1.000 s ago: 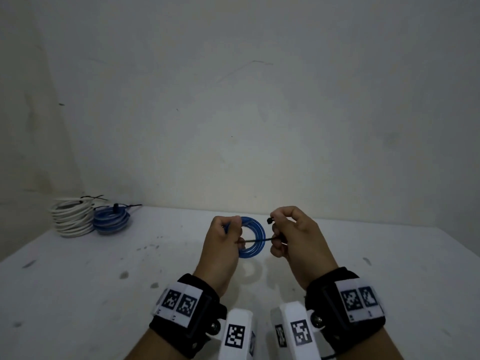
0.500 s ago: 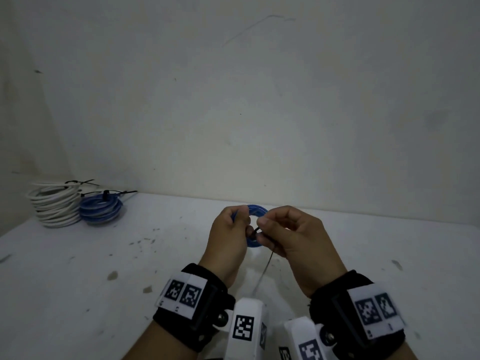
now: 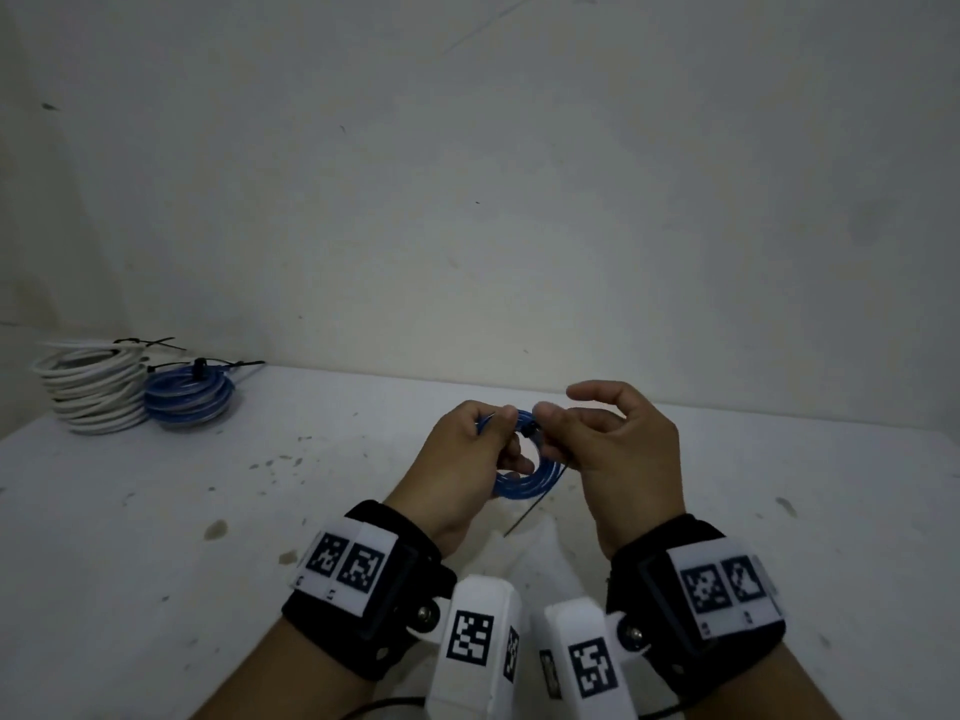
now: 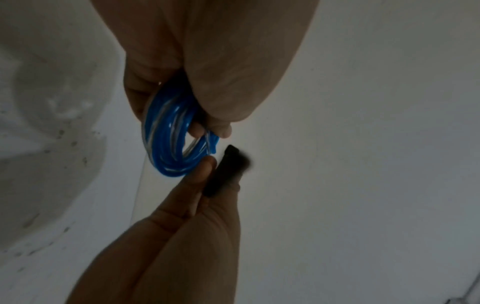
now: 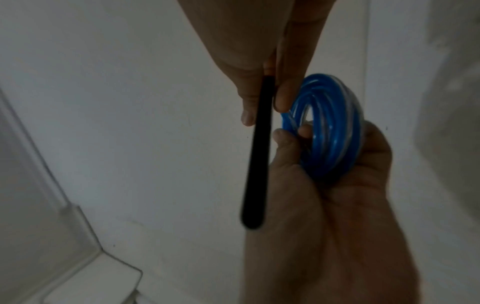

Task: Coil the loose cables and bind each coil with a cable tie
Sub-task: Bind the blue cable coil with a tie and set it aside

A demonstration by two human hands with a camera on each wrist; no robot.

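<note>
In the head view my left hand (image 3: pixel 467 449) grips a small coil of blue cable (image 3: pixel 524 483) a little above the white table (image 3: pixel 156 511). My right hand (image 3: pixel 602 449) sits just right of it and pinches a black cable tie (image 3: pixel 530 431) near the tie's head, against the coil's top. The tie's thin tail slants down towards me. In the left wrist view the coil (image 4: pixel 166 144) hangs from my left fingers (image 4: pixel 197 72), with the tie (image 4: pixel 226 170) beside it. From the right wrist, the tie (image 5: pixel 255 164) runs straight down beside the coil (image 5: pixel 330 133).
At the table's back left, a stack of white cable coils (image 3: pixel 88 392) stands next to a bound blue coil (image 3: pixel 189 400), both with black ties sticking out. A plain wall rises behind the table.
The tie lay level across the coil a second ago; now its tail points down towards me. The coil has tipped flatter. My right hand's forefinger has lifted.
</note>
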